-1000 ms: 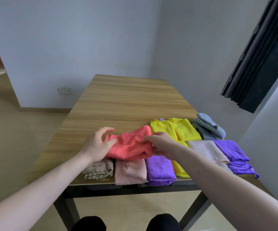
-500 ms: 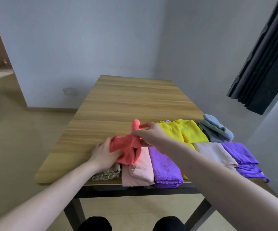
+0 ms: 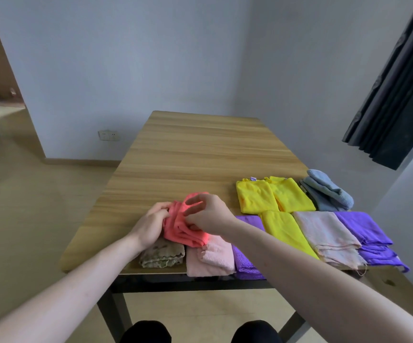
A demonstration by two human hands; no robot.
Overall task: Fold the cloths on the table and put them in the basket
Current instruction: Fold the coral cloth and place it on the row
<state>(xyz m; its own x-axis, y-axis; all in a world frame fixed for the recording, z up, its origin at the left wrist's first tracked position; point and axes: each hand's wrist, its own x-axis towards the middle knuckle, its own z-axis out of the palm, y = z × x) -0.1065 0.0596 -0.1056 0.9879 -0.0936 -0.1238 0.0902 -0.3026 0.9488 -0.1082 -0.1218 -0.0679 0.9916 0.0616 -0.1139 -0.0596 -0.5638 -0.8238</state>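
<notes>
Both hands grip the bunched coral cloth near the table's front edge: the left hand clutches its left side, the right hand pinches its top. It rests over the folded pink cloth and olive cloth.

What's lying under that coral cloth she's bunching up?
Under the coral cloth lie a floral beige cloth and a pink cloth. Their far ends are covered, and whatever else lies beneath is hidden.

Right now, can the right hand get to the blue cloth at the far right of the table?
Probably yes, once freed. The right hand is pinching the coral cloth; the blue cloth sits uncovered on the same side, with only flat yellow cloths between.
</notes>
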